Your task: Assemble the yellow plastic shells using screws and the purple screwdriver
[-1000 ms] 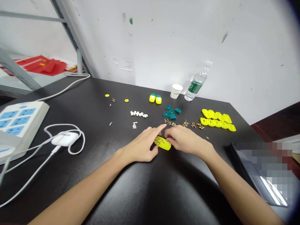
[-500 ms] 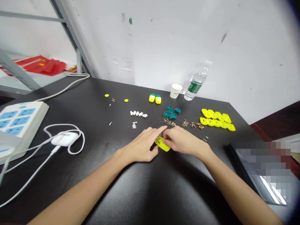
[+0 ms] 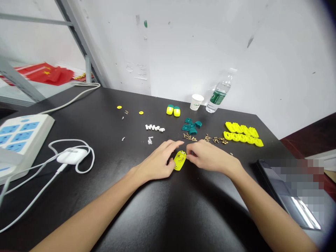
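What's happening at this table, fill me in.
A person has both hands at one yellow shell on the black table. It lies open side up, with small parts showing inside. The left hand has its thumb at one edge; the right hand has its fingers at the other. Beyond are gold-coloured bits and green pieces; more yellow shells lie in rows rightward.

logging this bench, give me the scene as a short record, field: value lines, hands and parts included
surface: black table
left hand: fingers spread, thumb at left edge of yellow shell
right hand: fingertips by the same shell's right edge, contact unclear
shell contents: small parts, too small to identify
beyond hands: white parts, teal pieces, brass-coloured bits
right side: two rows of yellow shells
back: white cup, clear bottle
left side: socket block, white cables
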Available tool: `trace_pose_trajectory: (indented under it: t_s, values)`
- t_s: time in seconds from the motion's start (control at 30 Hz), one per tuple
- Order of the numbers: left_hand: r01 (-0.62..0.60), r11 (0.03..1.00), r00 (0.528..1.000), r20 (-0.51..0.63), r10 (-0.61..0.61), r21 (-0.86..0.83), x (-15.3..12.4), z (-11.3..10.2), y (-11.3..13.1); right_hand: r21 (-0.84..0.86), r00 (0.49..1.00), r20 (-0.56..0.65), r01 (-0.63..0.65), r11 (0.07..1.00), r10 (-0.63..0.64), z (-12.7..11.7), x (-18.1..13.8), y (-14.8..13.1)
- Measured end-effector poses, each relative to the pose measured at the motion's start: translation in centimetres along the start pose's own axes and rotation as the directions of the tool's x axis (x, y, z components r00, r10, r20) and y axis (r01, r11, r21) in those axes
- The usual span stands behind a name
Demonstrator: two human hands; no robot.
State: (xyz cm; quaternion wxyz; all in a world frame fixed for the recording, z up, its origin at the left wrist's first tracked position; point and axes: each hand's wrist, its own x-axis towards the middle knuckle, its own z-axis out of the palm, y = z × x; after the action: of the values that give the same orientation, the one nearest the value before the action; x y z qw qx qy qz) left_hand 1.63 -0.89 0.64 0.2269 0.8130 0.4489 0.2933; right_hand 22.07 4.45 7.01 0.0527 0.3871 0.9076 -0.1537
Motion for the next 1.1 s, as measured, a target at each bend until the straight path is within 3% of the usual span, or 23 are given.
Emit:
trace_pose_trajectory:
  t_s: [0.27, 0.53, 1.1]
  values:
    - [0.055, 0.997, 0.998, 0.021, -0.057, 0.062, 0.2, -0.1, 1.6, -0.01, 0.999, -0.051, -0.014, 1.0, 0.014, 0.6, 0.4, -0.4]
    - [0.065, 0.993, 0.998, 0.019, -0.067, 0.094, 0.1, 0.4, 1.3, 0.08, 0.993, -0.083, 0.091, 0.993, -0.084, 1.2, 0.7, -0.3]
    - [0.03, 0.994, 0.998, 0.051, -0.036, 0.108, 0.2, 0.5, 1.1, 0.06, 0.997, -0.07, 0.037, 0.997, -0.033, 1.6, 0.8, -0.8]
